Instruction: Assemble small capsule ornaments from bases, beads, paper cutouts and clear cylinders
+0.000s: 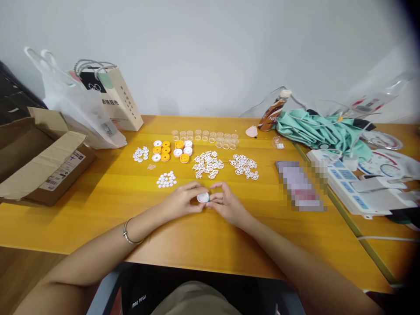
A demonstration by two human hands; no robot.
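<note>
A small round whitish, see-through piece with a teal edge (203,197) is held just above the table, between my two hands. My left hand (183,200) pinches it from the left with thumb and fingers. From the right, the thumb and fingers of my right hand (228,204) close on its teal side, the index finger raised. Beyond my hands lie white cut-out pieces in two piles, a left pile (207,165) and a right pile (243,166). Small white round caps (166,180) are clustered to the left.
Clear small cups (205,136) stand in rows behind white and orange rings (166,150). White discs (141,154) lie further left. A cardboard box (65,170) and bags (123,100) stand left; a phone (298,186), power strip (344,181), bottle (274,111) and green umbrella (315,129) are right.
</note>
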